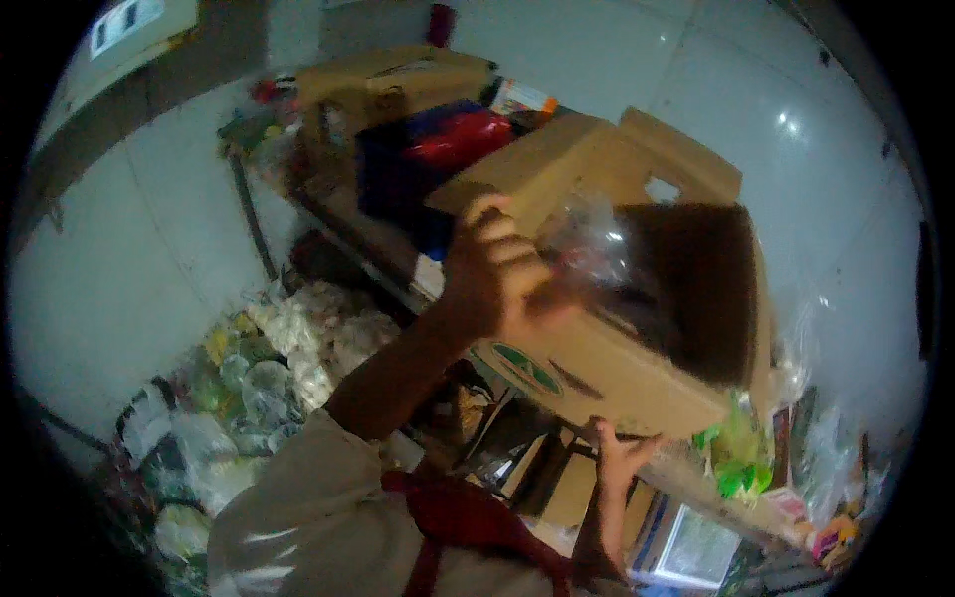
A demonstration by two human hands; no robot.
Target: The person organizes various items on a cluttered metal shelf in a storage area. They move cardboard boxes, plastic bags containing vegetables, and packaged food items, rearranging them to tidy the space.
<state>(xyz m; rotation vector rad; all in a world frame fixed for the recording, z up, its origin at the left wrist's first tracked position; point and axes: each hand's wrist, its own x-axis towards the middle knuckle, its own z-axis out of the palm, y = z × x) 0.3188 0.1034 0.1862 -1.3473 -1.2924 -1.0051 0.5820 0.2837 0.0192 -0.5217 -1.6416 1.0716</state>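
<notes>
An open-topped cardboard box [637,383] with raised flaps and a green oval mark on its front is tilted in front of me. Clear plastic [594,239] shows inside it; the dark depth hides the rest. My left hand [502,274], slightly blurred, is closed at the box's left side, fingers curled around its edge. Beneath the lower front edge, my right hand [622,460] supports the box, its thumb up against the cardboard and its fingers partly hidden below.
A shelf [343,229] runs behind, carrying a dark blue crate [388,179] with red packaging and another cardboard box [398,75]. Bagged plastic items [269,388] pile up at the left. Green plastic [741,458] hangs right of the box. Flattened cardboard [567,488] stands below.
</notes>
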